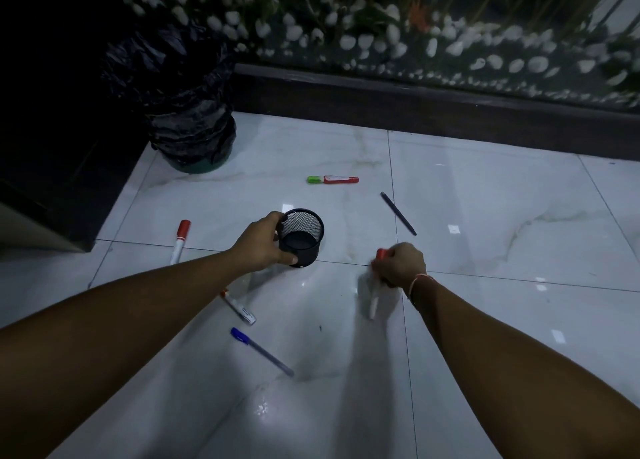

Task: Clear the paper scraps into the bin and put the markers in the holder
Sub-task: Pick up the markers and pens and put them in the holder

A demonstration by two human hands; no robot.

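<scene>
Glossy white marble floor [485, 188], dimly lit. Nearest lies a blue pen [261, 351], then a white marker [239, 307]. The right hand [401, 264] grips a blurred red-capped marker [375, 285]; the left hand [263, 244] holds the black mesh holder [304, 247] standing on the floor. Further off lie another red-capped marker [180, 242], a black pen [398, 213] and a green-capped marker [332, 180]. The bag-lined bin [190, 112] stands by the far wall.

Pretty dim in here. Glossy white marble-look floor tiles [485, 188] with thin dark grout lines and faint grey veining, catching little bright reflections. A dark skirting ledge [415, 102] runs along the back, with a glass panel [381, 39] above showing white pebbles and green stems. Dark cabinet [52, 164] on the left.
</scene>
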